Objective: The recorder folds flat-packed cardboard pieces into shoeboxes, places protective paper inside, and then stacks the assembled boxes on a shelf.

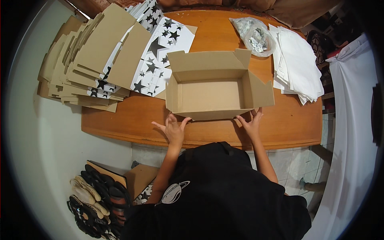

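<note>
An unlidded brown cardboard box (pixel 210 94) stands on the wooden table in front of me, its inside bare. Its far flap stands up, and side flaps stick out at the right. At the near left corner is my left hand (pixel 174 130), fingers spread, with the fingertips and thumb close against the wall. My right hand (pixel 251 125) grips the near right corner; its thumb presses the front wall and its fingers reach round the corner, partly hidden.
Left on the table (pixel 120 128) lean stacks of flat brown cardboard (pixel 108 36) and white star-printed sheets (pixel 160 52). At the far right lie a clear plastic bag (pixel 256 38) of small silvery pieces and a pile of white sheets (pixel 298 64). Shoes (pixel 100 196) are heaped at lower left.
</note>
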A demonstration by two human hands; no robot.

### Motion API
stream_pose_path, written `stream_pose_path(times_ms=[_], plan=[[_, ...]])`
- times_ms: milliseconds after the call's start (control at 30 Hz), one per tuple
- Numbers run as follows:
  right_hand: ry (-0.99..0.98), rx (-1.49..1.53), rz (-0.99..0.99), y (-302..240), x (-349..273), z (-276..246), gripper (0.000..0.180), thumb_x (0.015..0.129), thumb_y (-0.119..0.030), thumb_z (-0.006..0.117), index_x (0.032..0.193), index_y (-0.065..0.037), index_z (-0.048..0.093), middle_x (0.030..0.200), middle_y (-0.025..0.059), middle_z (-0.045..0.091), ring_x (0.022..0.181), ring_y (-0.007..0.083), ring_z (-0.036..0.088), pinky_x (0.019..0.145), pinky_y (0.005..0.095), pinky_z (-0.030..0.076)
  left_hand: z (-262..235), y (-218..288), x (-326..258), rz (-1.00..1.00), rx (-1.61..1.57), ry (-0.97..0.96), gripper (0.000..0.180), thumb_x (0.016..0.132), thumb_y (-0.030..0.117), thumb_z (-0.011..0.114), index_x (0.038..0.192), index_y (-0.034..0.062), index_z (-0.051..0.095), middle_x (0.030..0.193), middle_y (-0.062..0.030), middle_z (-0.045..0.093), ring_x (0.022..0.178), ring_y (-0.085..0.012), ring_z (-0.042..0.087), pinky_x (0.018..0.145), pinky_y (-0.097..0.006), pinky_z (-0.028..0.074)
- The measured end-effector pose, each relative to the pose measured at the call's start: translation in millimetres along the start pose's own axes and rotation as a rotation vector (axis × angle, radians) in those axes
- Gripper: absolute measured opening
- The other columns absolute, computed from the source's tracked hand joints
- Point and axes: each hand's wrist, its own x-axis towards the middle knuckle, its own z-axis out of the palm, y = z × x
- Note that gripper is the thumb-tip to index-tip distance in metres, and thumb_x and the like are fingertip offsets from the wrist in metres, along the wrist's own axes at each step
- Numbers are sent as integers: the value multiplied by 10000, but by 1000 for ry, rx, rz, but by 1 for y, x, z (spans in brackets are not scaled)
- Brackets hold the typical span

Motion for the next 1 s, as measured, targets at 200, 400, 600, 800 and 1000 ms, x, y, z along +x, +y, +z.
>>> stream_pose_path(times_ms=[200, 400, 600, 800, 1000], plan=[[45, 172, 70, -17, -4, 3, 1130, 735, -282, 743, 1394, 10, -126, 1244, 253, 490, 1273, 364, 348, 1050, 563, -67, -18, 21, 26, -203, 110, -291, 1067, 654, 539, 690, 1439, 85, 127, 992, -80, 613, 987, -229, 578, 978, -692, -40], [352, -330, -237, -34, -7, 0, 1078, 719, -296, 751, 1442, -124, -29, 1337, 244, 377, 1303, 360, 303, 1039, 591, -67, -32, 28, 39, -442, 14, -379, 1041, 586, 607, 699, 1412, 147, 261, 1119, -162, 528, 1070, -276, 507, 967, -707, -17], [188, -438, -706, -104, 35, -17, 717, 745, -274, 671, 1370, -152, 344, 1368, 137, 367, 1339, 343, 235, 1015, 638, -84, -40, 26, 43, -435, 234, -532, 1061, 571, 669, 667, 1396, 116, 293, 1361, -202, 287, 1276, -385, 271, 946, -717, -61], [149, -569, -652, -133, 161, 33, 581, 803, -278, 573, 1335, -127, 395, 1352, 60, 407, 1327, 308, 265, 965, 725, -10, -33, 17, 40, -234, 162, -436, 1080, 581, 625, 704, 1387, 45, 279, 1436, -138, 281, 1359, -398, 113, 921, -743, -37], [161, -551, -694, -136, 151, 32, 240, 816, -179, 588, 1050, -128, 581, 1079, 12, 586, 1126, 207, 510, 961, 740, 18, -38, 11, 39, -210, 172, -476, 1083, 601, 680, 646, 1390, 40, 271, 1440, -114, 294, 1358, -399, 120, 902, -747, -77]])
